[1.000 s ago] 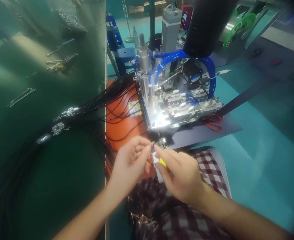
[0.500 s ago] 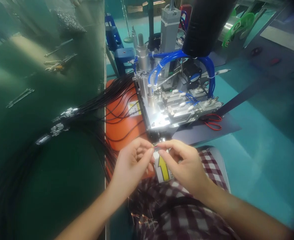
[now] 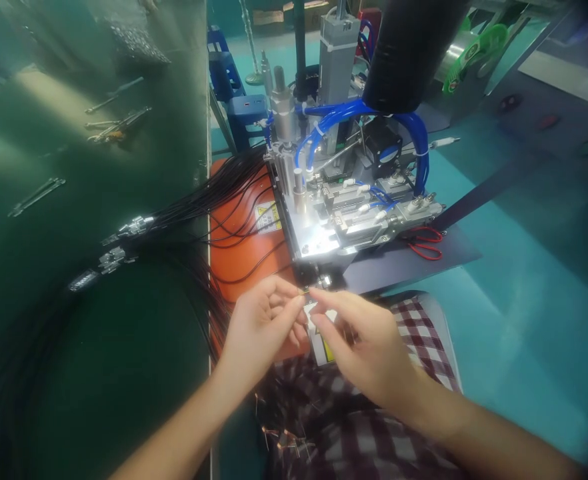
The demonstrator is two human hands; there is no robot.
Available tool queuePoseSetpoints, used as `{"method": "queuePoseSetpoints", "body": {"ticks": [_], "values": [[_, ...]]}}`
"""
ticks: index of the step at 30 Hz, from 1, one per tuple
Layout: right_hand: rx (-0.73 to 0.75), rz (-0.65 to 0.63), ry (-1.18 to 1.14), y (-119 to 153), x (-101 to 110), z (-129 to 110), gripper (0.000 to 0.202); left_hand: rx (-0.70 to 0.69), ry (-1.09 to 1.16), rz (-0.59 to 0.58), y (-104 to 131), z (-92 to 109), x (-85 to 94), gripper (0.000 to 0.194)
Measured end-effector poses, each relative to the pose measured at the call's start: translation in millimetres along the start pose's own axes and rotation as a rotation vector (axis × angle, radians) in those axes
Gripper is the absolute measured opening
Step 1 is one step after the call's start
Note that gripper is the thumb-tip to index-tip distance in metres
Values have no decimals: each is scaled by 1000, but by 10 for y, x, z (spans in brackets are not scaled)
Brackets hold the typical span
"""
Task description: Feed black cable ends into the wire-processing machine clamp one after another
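My left hand [image 3: 264, 320] pinches a thin wire end [image 3: 304, 292] between thumb and forefinger, in front of the metal machine [image 3: 344, 213]. My right hand [image 3: 361, 333] is beside it, its forefinger at the wire end and its thumb apart below. Under both hands lies a white label [image 3: 319, 337] with a yellow arrow, partly hidden by my right hand. Black cables [image 3: 234, 175] run over the orange surface [image 3: 231, 267] left of the machine. Stripped wire ends [image 3: 287, 437] rest by the checkered cloth [image 3: 374, 440] on my lap.
On the dark green table [image 3: 124, 373] at the left lie cable bundles with metallic connectors [image 3: 111, 259] and thin metallic parts [image 3: 39, 195]. A thick black tube [image 3: 409, 53] hangs over the machine. A green spool [image 3: 474, 57] stands at the upper right.
My right thumb and forefinger have moved slightly left and spread apart, and my right hand covers more of the yellow arrow. My left hand has barely moved and still pinches.
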State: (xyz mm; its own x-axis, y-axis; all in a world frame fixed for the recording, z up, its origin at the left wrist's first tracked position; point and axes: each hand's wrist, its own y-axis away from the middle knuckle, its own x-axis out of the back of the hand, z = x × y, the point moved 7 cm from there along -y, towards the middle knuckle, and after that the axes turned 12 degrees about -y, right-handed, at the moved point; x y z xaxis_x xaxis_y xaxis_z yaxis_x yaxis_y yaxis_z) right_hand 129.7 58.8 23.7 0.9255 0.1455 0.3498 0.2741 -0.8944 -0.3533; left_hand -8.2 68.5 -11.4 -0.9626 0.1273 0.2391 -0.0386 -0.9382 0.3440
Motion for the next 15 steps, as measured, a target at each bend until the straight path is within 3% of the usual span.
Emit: {"method": "queuePoseSetpoints", "body": {"ticks": [5, 15], "values": [[201, 2, 114, 92, -41, -102, 34, -5, -14, 6, 10, 15, 9, 20], [295, -59, 332, 142, -107, -112, 34, -33, -13, 11, -6, 29, 6, 15]]}}
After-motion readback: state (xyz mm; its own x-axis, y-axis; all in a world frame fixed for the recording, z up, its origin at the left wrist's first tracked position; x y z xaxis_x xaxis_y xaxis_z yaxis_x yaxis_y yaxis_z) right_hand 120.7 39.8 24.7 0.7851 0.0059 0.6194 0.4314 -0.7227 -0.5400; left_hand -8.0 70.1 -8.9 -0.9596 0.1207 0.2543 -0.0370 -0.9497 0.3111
